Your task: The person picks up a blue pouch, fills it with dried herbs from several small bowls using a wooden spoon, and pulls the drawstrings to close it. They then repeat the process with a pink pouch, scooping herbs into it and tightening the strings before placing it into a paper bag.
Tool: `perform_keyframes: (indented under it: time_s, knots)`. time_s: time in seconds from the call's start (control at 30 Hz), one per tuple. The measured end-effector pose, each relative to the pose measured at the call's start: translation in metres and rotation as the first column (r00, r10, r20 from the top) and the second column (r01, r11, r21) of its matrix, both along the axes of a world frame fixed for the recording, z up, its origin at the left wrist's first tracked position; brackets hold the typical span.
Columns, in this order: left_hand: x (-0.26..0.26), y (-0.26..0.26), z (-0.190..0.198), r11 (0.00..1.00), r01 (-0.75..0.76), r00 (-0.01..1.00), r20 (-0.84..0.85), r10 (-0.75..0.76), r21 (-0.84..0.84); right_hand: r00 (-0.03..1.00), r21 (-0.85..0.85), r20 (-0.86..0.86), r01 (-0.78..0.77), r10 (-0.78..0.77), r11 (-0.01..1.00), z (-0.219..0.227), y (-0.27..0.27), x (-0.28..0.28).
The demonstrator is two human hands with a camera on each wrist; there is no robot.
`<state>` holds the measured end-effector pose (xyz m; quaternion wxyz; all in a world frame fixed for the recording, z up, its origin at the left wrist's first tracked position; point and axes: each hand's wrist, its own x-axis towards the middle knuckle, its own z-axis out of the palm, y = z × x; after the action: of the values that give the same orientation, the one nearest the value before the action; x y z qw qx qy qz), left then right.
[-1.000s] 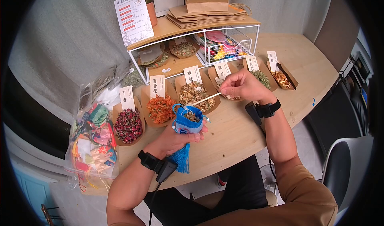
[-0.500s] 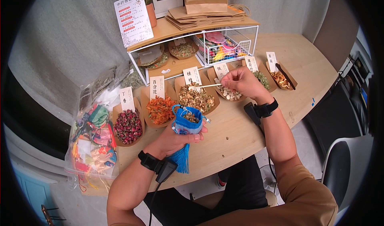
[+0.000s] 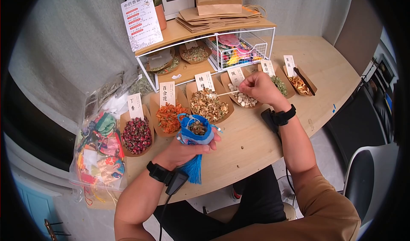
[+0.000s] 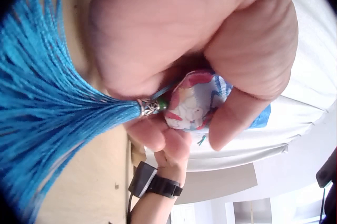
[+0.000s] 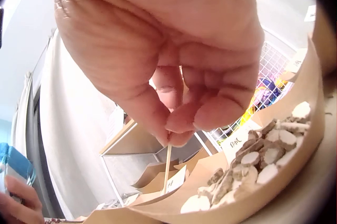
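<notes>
Head view: blue tasselled fabric pouch (image 3: 187, 137), gripped in the curled fingers of the left hand (image 3: 181, 152); herbs inside, filling apparently partial, mouth undrawn. Beyond the pouch, fingers of the right hand (image 3: 263, 90) pinch a slender pale spoon (image 3: 225, 93) at a brown paper tray (image 3: 231, 108).

Brown short-sleeved top (image 3: 326, 202); black trousers (image 3: 265, 194). Two black wrist straps, left strap (image 3: 158, 172) and right strap (image 3: 285, 115), each fitted with a boxy black unit and a thin black cable.
</notes>
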<state>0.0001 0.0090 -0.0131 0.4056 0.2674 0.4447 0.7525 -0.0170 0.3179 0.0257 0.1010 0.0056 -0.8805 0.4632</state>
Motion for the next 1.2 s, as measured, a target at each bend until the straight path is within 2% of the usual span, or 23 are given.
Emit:
perform_keyframes:
  time_s: [0.13, 0.23, 0.33, 0.47, 0.7, 0.77, 1.0, 1.2]
  knots:
    - [-0.006, -0.004, 0.0, 0.989, -0.038, 0.999, 0.035, 0.033, 0.142, 0.998, 0.08, 0.024, -0.062, 0.06, 0.995, 0.002, 0.0, 0.003]
    - [-0.01, -0.006, 0.005, 0.979, -0.076, 0.993, 0.104, 0.057, 0.188, 0.989, 0.037, 0.075, -0.13, 0.127, 0.991, 0.001, -0.003, 0.003]
    - [-0.011, -0.006, 0.01, 0.962, -0.138, 0.988, 0.093, 0.119, 0.235, 0.965, -0.09, 0.228, -0.115, 0.133, 0.989, 0.007, -0.012, 0.005]
    - [-0.013, -0.008, 0.01, 0.95, -0.199, 0.978, 0.109, 0.177, 0.239, 0.946, -0.253, 0.269, -0.111, 0.18, 0.961, 0.001, -0.011, 0.002]
    - [-0.012, -0.005, 0.004, 0.992, -0.119, 0.989, 0.088, 0.115, 0.048, 0.944, -0.356, 0.241, -0.13, 0.226, 0.925, -0.009, -0.003, -0.007]
    - [-0.011, -0.003, 0.001, 0.996, -0.094, 0.994, 0.063, 0.094, 0.0, 0.948, -0.38, 0.251, -0.089, 0.195, 0.921, -0.006, -0.004, -0.006]
    - [-0.008, 0.0, -0.004, 0.993, -0.092, 0.993, 0.066, 0.097, -0.076, 0.961, -0.398, 0.228, -0.058, 0.16, 0.915, 0.003, -0.006, -0.002]
    - [-0.006, 0.001, -0.004, 0.988, -0.097, 0.994, 0.041, 0.102, -0.117, 0.973, -0.418, 0.147, -0.1, 0.176, 0.903, 0.015, -0.008, 0.007]
